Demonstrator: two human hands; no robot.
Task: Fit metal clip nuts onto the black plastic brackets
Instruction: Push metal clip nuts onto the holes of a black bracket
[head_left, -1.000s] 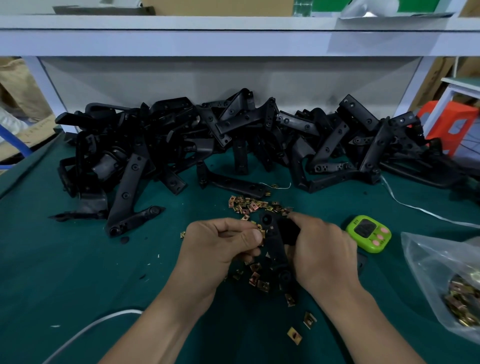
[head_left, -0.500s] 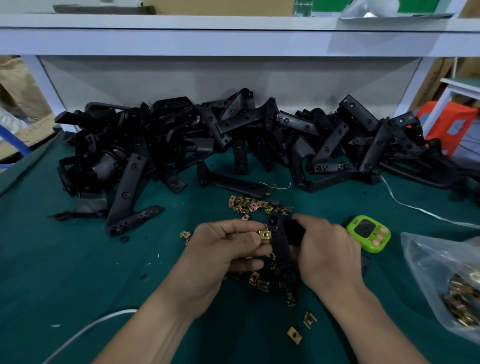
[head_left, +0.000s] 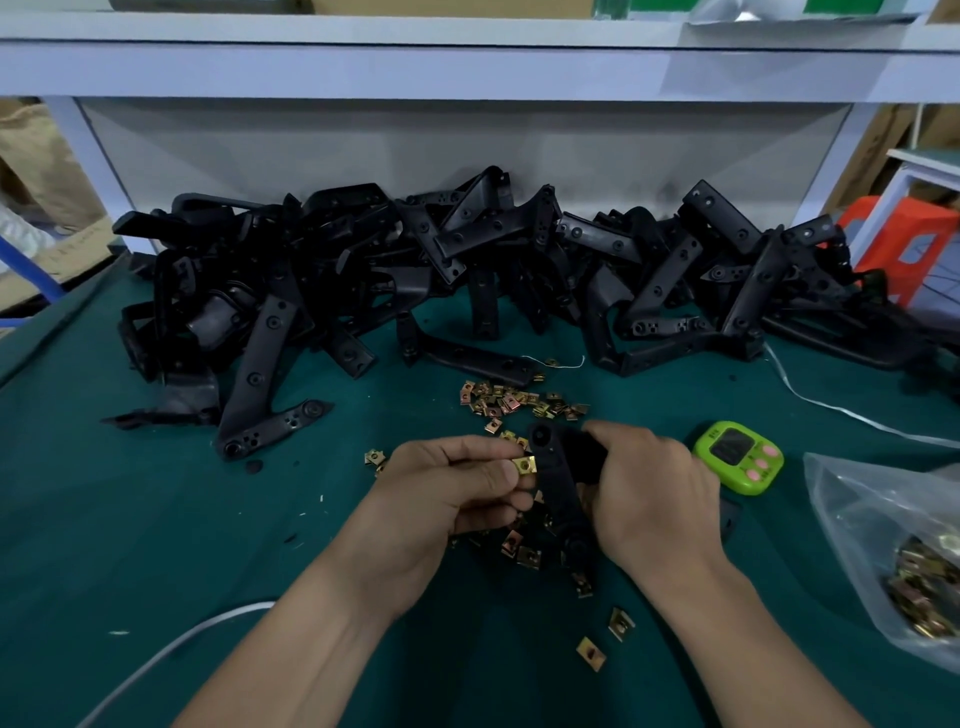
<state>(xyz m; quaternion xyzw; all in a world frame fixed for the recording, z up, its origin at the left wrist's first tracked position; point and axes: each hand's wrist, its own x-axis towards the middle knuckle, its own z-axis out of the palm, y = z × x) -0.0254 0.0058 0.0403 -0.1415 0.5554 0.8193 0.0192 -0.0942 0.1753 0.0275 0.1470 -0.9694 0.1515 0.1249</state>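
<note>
Right now, at the middle of the green table (head_left: 156, 519), the right hand (head_left: 649, 499) is gripping a black plastic bracket (head_left: 558, 488) whose long axis is running from a rounded, holed end pointing away from the person down to a round boss nearest them, tilted slightly so the near end is leaning to the right. The left hand (head_left: 452, 493) is pinching a brass-coloured clip nut (head_left: 524, 465) between thumb and forefinger, and the nut is touching the bracket's left edge just below its far end; whether it is already seated on the edge cannot be told. Loose clip nuts (head_left: 519, 402) are lying scattered on the table beyond the hands, with more directly under them and a few stragglers nearer the person. A long heap of black brackets (head_left: 467, 270) is sprawling across the back of the table against the grey wall panel, pointing every way. To the right of the hands, a small green timer (head_left: 737, 457) with pink buttons is resting flat; its dark screen is showing nothing legible, and no writing can be read anywhere. At the far right, a clear plastic bag (head_left: 872, 525) is lying open-sided and holding a mound of the same brass-coloured nuts.
</note>
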